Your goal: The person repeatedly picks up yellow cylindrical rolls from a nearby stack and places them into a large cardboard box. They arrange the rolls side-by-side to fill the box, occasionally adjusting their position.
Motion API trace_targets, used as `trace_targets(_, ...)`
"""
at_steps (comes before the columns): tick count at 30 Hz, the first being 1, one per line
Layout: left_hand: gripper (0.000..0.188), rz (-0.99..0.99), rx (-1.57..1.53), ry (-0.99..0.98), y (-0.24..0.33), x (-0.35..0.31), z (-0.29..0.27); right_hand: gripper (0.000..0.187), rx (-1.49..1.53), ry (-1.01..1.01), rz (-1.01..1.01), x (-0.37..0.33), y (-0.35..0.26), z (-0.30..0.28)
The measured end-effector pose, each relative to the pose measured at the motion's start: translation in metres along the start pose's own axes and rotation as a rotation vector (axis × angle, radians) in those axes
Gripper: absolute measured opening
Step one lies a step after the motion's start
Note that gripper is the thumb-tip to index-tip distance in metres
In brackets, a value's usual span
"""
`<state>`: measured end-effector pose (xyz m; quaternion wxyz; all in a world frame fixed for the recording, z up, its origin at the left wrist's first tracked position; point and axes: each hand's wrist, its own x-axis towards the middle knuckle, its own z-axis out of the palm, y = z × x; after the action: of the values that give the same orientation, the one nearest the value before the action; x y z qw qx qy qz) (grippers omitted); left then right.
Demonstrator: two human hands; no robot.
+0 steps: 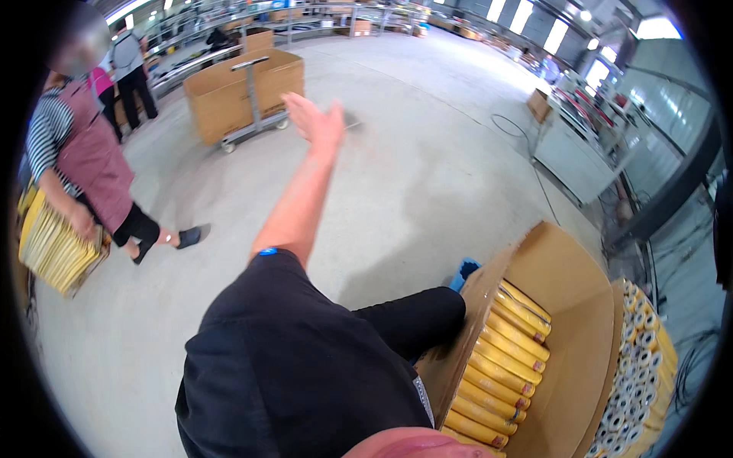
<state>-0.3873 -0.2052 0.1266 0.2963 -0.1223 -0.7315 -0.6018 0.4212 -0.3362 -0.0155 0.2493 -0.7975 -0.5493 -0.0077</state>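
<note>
One co-worker (95,164) in a striped top and reddish apron stands near the floor's (427,153) left edge, beside a stack of yellow pieces (57,244). Next is a wheeled cart (256,131) with a large carton (217,103). The left hand (314,126), blurred, reaches out near it, grip spread, thumb apart, holding nothing; the right hand's grip is out of view, so I cannot tell. Farther right, yellow rolls (500,362) line a cardboard box's (565,267) left wall; hollow-ended tubes (641,366) are stacked past its right edge.
</note>
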Motion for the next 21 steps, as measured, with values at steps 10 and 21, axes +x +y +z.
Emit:
trace_targets(10,0.093,0.160,-0.064,0.293,0.005,0.067,-0.099,0.053,-0.125,0.160,0.010,0.005,0.034,0.017)
trace_targets(21,0.093,0.181,-0.379,-0.083,0.031,-0.013,-0.002,0.057,1.594,0.439,0.551,-0.019,0.068,0.002)
